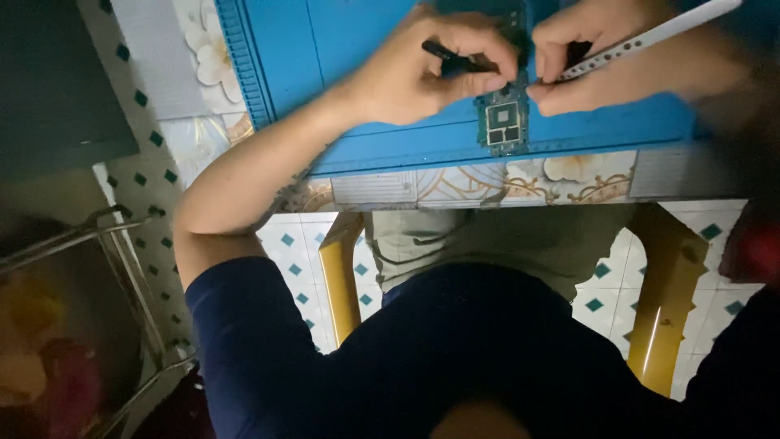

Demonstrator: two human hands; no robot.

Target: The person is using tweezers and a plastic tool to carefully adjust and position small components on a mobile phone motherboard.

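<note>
On blue mat (341,49): circuit board (504,122)

Light falls brightest on the blue mat (341,49) along the top of the frame, while the lower half and left edge sink into dim shadow, with soft motion blur over both hands and corners.

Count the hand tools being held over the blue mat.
2: a black tool in the left hand, a white perforated tool in the right hand. Others may be hidden.
</note>
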